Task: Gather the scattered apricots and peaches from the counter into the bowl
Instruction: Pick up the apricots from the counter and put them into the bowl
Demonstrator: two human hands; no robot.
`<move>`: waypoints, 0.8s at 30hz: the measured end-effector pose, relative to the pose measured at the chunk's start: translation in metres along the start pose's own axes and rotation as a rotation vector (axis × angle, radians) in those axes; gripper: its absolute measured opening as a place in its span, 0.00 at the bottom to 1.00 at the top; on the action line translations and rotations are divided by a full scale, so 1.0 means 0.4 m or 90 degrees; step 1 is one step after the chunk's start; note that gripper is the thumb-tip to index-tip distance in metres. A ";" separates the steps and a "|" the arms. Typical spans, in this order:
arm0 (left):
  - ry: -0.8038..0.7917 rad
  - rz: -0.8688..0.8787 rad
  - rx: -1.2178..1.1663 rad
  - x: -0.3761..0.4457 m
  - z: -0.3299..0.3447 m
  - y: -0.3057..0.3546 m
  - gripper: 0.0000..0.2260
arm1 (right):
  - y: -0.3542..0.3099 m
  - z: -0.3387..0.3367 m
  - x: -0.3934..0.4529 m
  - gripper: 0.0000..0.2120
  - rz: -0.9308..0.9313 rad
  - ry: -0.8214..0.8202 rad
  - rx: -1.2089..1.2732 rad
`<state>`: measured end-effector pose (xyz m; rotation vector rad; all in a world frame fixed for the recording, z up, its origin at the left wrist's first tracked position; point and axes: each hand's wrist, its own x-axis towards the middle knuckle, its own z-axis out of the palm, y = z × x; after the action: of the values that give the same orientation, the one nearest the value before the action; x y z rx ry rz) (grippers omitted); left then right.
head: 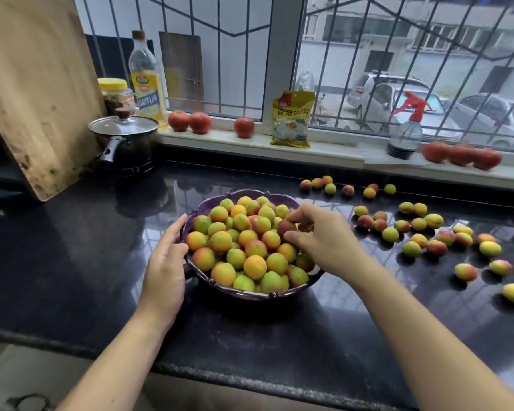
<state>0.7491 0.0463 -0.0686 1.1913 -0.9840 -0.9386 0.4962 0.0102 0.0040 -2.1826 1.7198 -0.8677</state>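
Note:
A purple scalloped bowl (251,295) sits mid-counter, heaped with yellow, green and red apricots and peaches. My left hand (165,259) grips the bowl's left rim, thumb over the edge. Over the right side of the heap, my right hand (318,237) holds a reddish fruit (285,227) between thumb and fingers. Several loose fruits (422,229) lie scattered on the dark counter to the right of the bowl. Another small cluster (330,185) lies near the windowsill.
A black lidded pot (125,140) and a leaning wooden cutting board (39,93) stand at the back left. The windowsill holds tomatoes (190,121), an oil bottle (146,78), a yellow packet (291,120) and a spray bottle (405,134). The counter's front edge (250,378) runs below my arms.

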 end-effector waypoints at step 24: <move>0.013 0.027 0.023 0.005 0.003 -0.007 0.26 | 0.403 0.013 0.041 0.17 0.315 0.238 -0.260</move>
<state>0.7485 0.0436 -0.0710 1.2033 -1.0091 -0.8764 0.3713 -0.0522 -0.0787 -1.7231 2.6667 -0.8828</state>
